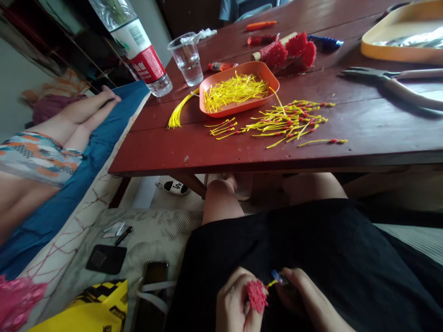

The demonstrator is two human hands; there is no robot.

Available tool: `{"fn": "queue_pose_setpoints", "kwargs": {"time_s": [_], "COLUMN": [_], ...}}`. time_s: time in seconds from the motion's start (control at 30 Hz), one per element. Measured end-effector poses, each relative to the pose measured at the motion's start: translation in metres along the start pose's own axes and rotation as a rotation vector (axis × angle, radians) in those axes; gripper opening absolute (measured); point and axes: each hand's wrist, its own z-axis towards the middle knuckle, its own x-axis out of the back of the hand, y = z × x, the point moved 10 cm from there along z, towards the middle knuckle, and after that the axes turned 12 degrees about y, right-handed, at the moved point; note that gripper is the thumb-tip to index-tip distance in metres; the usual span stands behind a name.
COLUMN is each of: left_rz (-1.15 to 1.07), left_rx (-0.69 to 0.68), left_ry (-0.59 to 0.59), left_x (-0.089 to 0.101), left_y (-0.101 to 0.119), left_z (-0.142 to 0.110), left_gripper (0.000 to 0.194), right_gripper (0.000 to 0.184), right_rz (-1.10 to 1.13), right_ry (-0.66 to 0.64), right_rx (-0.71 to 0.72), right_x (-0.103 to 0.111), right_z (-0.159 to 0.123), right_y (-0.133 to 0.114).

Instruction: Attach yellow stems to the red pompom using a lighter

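Note:
My left hand (233, 302) is closed around a small red pom-pom flower (256, 295), held over my lap on the black skirt. My right hand (308, 302) pinches a thin yellow strand with a blue-tipped end (278, 278) right beside the flower. On the dark red table (363, 133) ahead lies a loose pile of yellow strands with red tips (287, 122). An orange tray (238, 88) behind it holds more plain yellow strands. Several finished red flowers (290, 50) lie further back.
A clear plastic cup (187, 57) and a water bottle (136, 41) stand at the table's left corner. Pliers (391, 80) and a yellow tray (401, 34) sit at the right. Another person's legs (65, 124) rest on a blue sheet at left. Phones (154, 276) lie beside me.

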Motion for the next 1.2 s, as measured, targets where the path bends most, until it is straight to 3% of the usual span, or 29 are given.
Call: {"fn": "queue_pose_setpoints", "kwargs": {"time_s": [0.4,1.2], "left_rz": [0.015,0.008], "left_rx": [0.008,-0.011], "left_ry": [0.002,0.014], "left_x": [0.0000,0.0008], "left_y": [0.0004,-0.0005], "left_z": [0.0004,0.0006], "left_gripper": [0.018,0.018], "right_gripper": [0.045,0.039], "right_rz": [-0.154,-0.212], "right_ry": [-0.029,-0.076], "right_rx": [0.156,0.229], "right_x": [0.0028,0.0044], "right_z": [0.0016,0.0061], "right_y": [-0.0054,-0.0064]}}
